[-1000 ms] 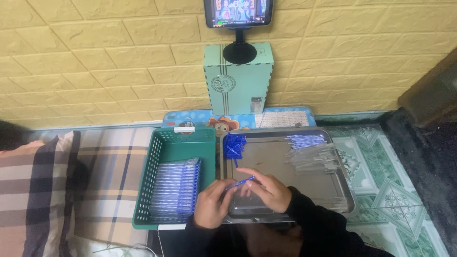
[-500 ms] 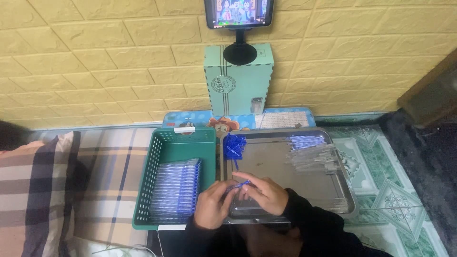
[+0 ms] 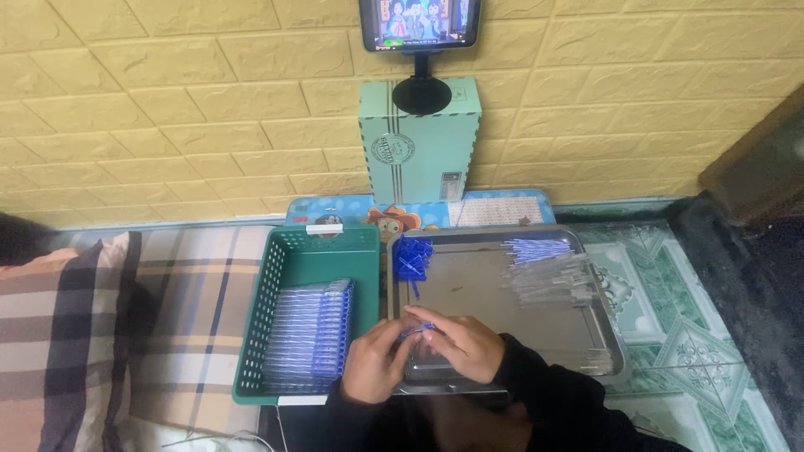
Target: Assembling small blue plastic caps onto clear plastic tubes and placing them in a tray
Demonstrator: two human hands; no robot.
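Both hands meet over the near edge of a shiny metal tray (image 3: 603, 335). Left hand (image 3: 373, 368) has its fingers curled in close, pinching one end of a small blue piece (image 3: 417, 331). Right hand (image 3: 462, 341) is curled too, and its fingertips pinch the other end of the same blue piece, so the two hands touch each other around it. It is too small to tell just what the piece is.

Left of the left hand sits a green basket (image 3: 285, 251). A neat row of clear pens with blue ends (image 3: 310, 335) lies inside it, very near that hand.

Past the hands, farther from the person, a little heap of blue bits (image 3: 412, 255) lies in the tray's far left corner. To the far right of the right hand, a pile of clear tubes (image 3: 548, 276) lies in the tray.

Beyond the tray stands a pale green box (image 3: 419, 155) against a yellow brick wall (image 3: 167, 100). A small screen (image 3: 420, 23) on a black stand sits on top of the box. A striped blanket (image 3: 100, 326) lies well left of the basket.
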